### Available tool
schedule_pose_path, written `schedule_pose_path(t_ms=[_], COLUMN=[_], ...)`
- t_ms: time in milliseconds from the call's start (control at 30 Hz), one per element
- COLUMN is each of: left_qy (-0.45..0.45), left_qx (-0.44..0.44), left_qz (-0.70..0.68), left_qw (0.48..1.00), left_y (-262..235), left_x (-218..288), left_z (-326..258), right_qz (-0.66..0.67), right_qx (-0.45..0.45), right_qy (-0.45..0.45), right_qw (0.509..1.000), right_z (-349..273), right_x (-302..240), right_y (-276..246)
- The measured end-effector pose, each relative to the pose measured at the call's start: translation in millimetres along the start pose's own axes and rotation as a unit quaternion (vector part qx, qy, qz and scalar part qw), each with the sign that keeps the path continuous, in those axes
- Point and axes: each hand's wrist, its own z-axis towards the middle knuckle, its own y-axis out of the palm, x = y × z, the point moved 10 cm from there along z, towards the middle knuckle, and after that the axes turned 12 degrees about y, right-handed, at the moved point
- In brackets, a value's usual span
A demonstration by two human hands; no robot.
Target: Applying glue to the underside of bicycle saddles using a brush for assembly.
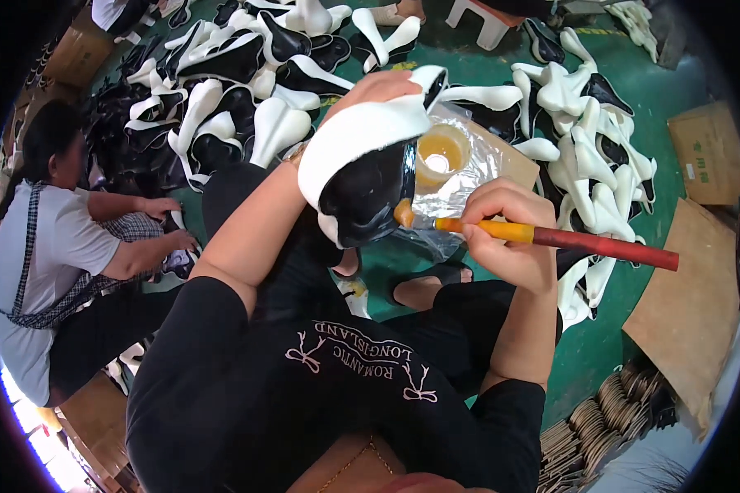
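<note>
My left hand grips a bicycle saddle by its far side, tilted so that the glossy black underside and the white padded edge show. Closed around a paintbrush with a red and yellow handle, my right hand holds it level. The brush's amber-wet bristles are at the lower right rim of the saddle's black shell, touching or very close to it. Just beyond them a clear tub of yellow liquid, likely glue, stands on crinkled plastic film.
Piles of white and black saddles cover the green floor ahead and to the right. At left a seated person handles another piece. Cardboard and a box lie at right, with stacked brown strips below.
</note>
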Motion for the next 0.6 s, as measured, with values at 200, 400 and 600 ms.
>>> schedule_pose_path(t_ms=[200,400,600], left_qy=[-0.082,-0.077,-0.315], left_qx=[0.116,0.165,0.225], left_qz=[0.029,0.100,-0.295], left_qw=[0.989,0.978,0.874], left_y=[-13.2,-29.8,-11.2], left_x=[-29.7,-32.4,-67.1], left_z=[-15.7,-23.0,-46.4], right_qz=[0.090,0.249,0.030], right_qx=[-0.006,0.024,0.144], right_qy=[0.017,0.099,0.003], right_qw=[0.996,0.963,0.989], right_z=[-2.8,-11.9,-17.0], right_x=[6.0,37.7,15.7], right_y=[18.9,21.3,-25.0])
